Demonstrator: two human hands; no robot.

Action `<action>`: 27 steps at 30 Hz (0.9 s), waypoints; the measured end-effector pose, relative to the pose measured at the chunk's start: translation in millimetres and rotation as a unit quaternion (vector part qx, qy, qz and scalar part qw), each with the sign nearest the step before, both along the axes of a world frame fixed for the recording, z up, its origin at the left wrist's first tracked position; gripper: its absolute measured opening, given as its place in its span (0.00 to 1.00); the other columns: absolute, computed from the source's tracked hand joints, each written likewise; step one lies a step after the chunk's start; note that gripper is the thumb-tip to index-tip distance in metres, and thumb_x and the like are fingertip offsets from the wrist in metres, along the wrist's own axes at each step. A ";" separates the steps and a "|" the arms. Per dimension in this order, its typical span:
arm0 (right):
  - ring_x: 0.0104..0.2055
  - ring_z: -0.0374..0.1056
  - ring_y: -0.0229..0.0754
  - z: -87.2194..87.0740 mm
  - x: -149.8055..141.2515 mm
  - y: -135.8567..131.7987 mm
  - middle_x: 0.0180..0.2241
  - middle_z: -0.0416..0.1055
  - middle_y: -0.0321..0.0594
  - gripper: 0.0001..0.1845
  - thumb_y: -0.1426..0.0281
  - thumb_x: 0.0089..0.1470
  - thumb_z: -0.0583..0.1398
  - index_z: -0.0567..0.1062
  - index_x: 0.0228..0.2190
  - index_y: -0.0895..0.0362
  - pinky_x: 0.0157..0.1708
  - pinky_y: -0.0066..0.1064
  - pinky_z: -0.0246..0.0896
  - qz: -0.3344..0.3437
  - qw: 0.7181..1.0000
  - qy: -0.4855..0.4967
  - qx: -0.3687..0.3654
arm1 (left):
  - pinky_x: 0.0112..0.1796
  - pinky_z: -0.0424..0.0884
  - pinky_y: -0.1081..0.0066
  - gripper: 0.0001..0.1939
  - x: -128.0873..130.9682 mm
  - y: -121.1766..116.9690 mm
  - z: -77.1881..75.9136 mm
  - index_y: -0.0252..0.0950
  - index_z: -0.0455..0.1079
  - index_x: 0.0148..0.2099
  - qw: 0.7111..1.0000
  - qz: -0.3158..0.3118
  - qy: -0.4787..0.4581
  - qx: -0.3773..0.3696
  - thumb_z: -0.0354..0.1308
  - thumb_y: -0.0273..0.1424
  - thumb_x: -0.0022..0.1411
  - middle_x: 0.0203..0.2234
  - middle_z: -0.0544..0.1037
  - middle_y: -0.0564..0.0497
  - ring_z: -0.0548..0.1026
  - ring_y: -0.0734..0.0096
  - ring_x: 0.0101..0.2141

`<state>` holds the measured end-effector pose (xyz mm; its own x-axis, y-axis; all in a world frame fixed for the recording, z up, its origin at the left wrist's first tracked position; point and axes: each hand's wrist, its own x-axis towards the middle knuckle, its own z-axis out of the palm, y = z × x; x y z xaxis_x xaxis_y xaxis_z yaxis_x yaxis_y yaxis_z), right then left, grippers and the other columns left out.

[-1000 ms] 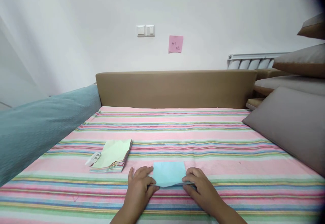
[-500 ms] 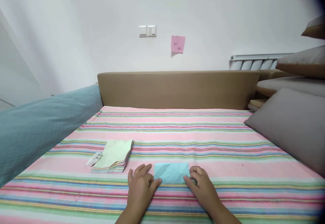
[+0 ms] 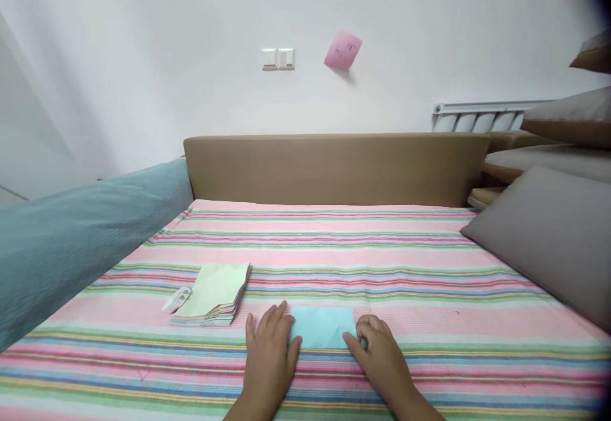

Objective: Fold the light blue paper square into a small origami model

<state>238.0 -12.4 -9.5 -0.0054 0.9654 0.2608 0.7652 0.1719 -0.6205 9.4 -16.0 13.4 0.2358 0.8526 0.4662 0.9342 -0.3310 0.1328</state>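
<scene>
A folded light-blue paper [image 3: 323,327] lies flat on the striped bedsheet [image 3: 334,255] near the front edge. My left hand [image 3: 270,354] rests flat on the paper's left end, fingers stretched out. My right hand [image 3: 382,357] presses the paper's right lower edge with its fingers curled in. A stack of coloured paper squares [image 3: 214,293], pale green on top, sits just left of my left hand.
A small white object [image 3: 175,299] lies beside the stack. A teal bolster [image 3: 81,236] runs along the left, grey cushions [image 3: 544,236] lean at the right, a tan headboard [image 3: 334,166] stands behind. A pink note [image 3: 342,50] hangs curled on the wall.
The raised front edge of the blue paper has been pressed flat. My left hand slid up onto its left end. The pink wall note has lifted and tilted.
</scene>
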 end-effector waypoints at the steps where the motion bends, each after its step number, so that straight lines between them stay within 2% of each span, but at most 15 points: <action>1: 0.37 0.61 0.44 0.4 -0.4 0.3 0.31 0.65 0.39 0.18 0.58 0.55 0.53 0.58 0.19 0.54 0.37 0.35 0.57 0.000 1.000 -0.002 -0.001 | 0.55 0.42 0.43 0.14 3.0 -3.1 -1.5 0.42 0.67 0.48 0.999 -0.029 0.026 0.026 0.53 0.28 0.59 0.55 0.65 0.47 0.61 0.54 0.55; 4: 0.37 0.61 0.44 1.7 -0.9 1.0 0.31 0.65 0.39 0.18 0.59 0.54 0.53 0.58 0.19 0.54 0.37 0.35 0.57 0.002 1.000 -0.006 0.002 | 0.56 0.32 0.44 0.22 13.5 -12.7 -6.4 0.46 0.61 0.56 0.987 -0.116 0.098 0.053 0.56 0.33 0.59 0.60 0.58 0.48 0.55 0.52 0.58; 6: 0.37 0.62 0.44 2.3 -1.0 1.5 0.31 0.65 0.39 0.17 0.60 0.54 0.54 0.60 0.19 0.54 0.38 0.35 0.57 0.003 1.000 -0.008 0.009 | 0.54 0.28 0.41 0.31 19.0 -16.6 -9.8 0.49 0.55 0.60 0.980 -0.156 0.118 0.037 0.58 0.44 0.56 0.61 0.54 0.45 0.52 0.46 0.59; 8: 0.37 0.62 0.44 2.4 -0.8 2.1 0.30 0.65 0.39 0.17 0.60 0.54 0.54 0.60 0.19 0.54 0.37 0.34 0.57 0.000 1.000 -0.011 0.016 | 0.52 0.27 0.37 0.36 21.2 -17.7 -12.8 0.51 0.51 0.62 0.977 -0.173 0.121 0.009 0.55 0.53 0.54 0.62 0.50 0.43 0.50 0.41 0.59; 10: 0.36 0.62 0.44 2.2 -0.8 2.6 0.30 0.66 0.39 0.17 0.60 0.54 0.54 0.61 0.18 0.54 0.37 0.34 0.57 -0.003 1.000 -0.015 0.017 | 0.51 0.29 0.34 0.36 20.6 -16.7 -14.8 0.52 0.50 0.62 0.977 -0.179 0.115 -0.021 0.50 0.57 0.54 0.63 0.47 0.42 0.48 0.39 0.60; 14: 0.35 0.62 0.44 2.4 -2.5 2.5 0.30 0.65 0.39 0.17 0.58 0.52 0.56 0.61 0.19 0.54 0.35 0.34 0.57 -0.009 1.000 -0.026 0.014 | 0.51 0.35 0.32 0.36 17.6 -14.8 -16.1 0.55 0.51 0.62 0.978 -0.178 0.096 -0.054 0.49 0.58 0.54 0.64 0.45 0.44 0.48 0.37 0.59; 19: 0.35 0.60 0.44 5.2 -6.3 0.7 0.29 0.64 0.38 0.17 0.57 0.45 0.61 0.61 0.20 0.54 0.34 0.34 0.56 -0.029 0.998 -0.047 0.008 | 0.51 0.39 0.32 0.36 17.6 -15.4 -15.6 0.56 0.52 0.61 0.981 -0.167 0.085 -0.049 0.52 0.58 0.52 0.63 0.46 0.47 0.50 0.36 0.59; 24: 0.36 0.61 0.44 7.7 -3.8 0.1 0.31 0.64 0.38 0.15 0.60 0.45 0.60 0.61 0.21 0.54 0.35 0.33 0.56 -0.015 0.999 -0.028 -0.014 | 0.50 0.40 0.32 0.31 17.8 -18.0 -11.7 0.57 0.59 0.58 0.986 -0.137 0.069 -0.071 0.57 0.53 0.52 0.63 0.47 0.48 0.50 0.36 0.59; 27: 0.37 0.61 0.44 8.0 -1.6 0.4 0.32 0.65 0.38 0.14 0.61 0.45 0.60 0.62 0.22 0.54 0.36 0.33 0.56 -0.007 1.000 -0.012 -0.019 | 0.51 0.38 0.33 0.29 20.1 -21.9 -7.9 0.56 0.65 0.54 0.992 -0.094 0.059 -0.068 0.63 0.50 0.48 0.63 0.50 0.48 0.49 0.37 0.59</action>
